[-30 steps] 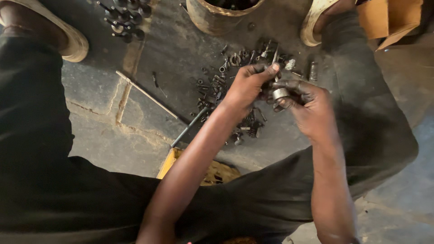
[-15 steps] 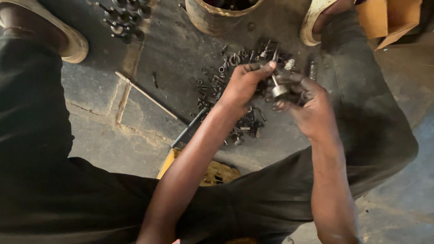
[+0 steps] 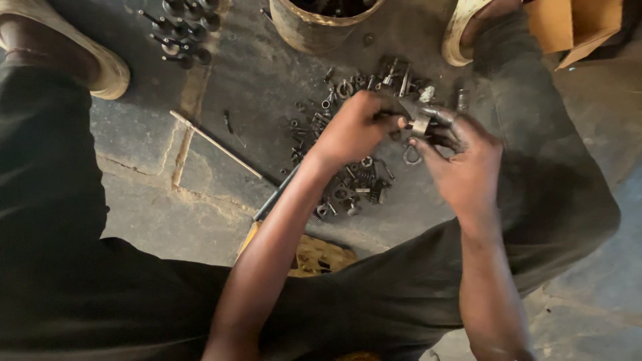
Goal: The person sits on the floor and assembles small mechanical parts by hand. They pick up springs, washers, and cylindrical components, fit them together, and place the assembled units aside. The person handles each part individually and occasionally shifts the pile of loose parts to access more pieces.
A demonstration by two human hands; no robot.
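Both my hands meet over a pile of small metal parts (image 3: 348,180) on the concrete floor: nuts, washers, springs and bolts. My right hand (image 3: 468,164) grips a small metal part (image 3: 421,124) with a silvery end. My left hand (image 3: 354,127) pinches the same part from the left side, fingers closed around it. Just under the hands lies a metal ring (image 3: 411,157). I sit with my dark-trousered legs spread either side of the pile.
A round rusty metal container (image 3: 321,20) stands at the top. A group of dark bolts (image 3: 184,30) lies top left. A thin rod (image 3: 214,144) and a screwdriver with a yellow handle (image 3: 267,214) lie left of the pile. A cardboard box (image 3: 575,27) is top right.
Both hands have shifted slightly upward and apart, turning the small metal part between them. The pile and the tools on the floor have not moved.
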